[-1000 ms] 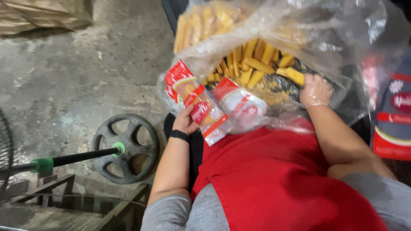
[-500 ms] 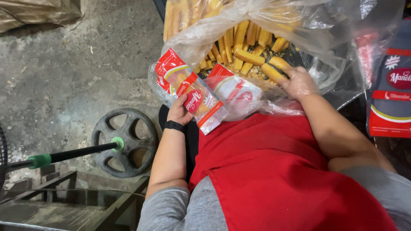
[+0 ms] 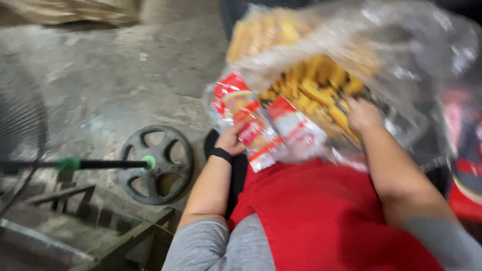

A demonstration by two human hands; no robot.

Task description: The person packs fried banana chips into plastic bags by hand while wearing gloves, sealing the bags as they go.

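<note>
A big clear plastic bag (image 3: 401, 55) full of yellow stick-shaped snacks (image 3: 321, 85) rests on my lap, above a red apron (image 3: 326, 216). My left hand (image 3: 232, 140), with a black band on the wrist, grips a red-and-white printed packet (image 3: 251, 128) at the bag's near left side. A second red-and-white packet (image 3: 296, 130) lies next to it. My right hand (image 3: 362, 114) reaches into the bag's mouth and rests on the yellow sticks; blur hides whether its fingers close on any.
A black spoked metal wheel (image 3: 158, 164) lies on the grey concrete floor at lower left, with a dark rod and green fitting (image 3: 70, 164) across it. A metal frame (image 3: 75, 226) sits below. Red packaging (image 3: 464, 150) is at the right edge.
My right hand has moved left and deeper among the yellow sticks. The left hand keeps its hold on the packet. The view has shifted and blurred.
</note>
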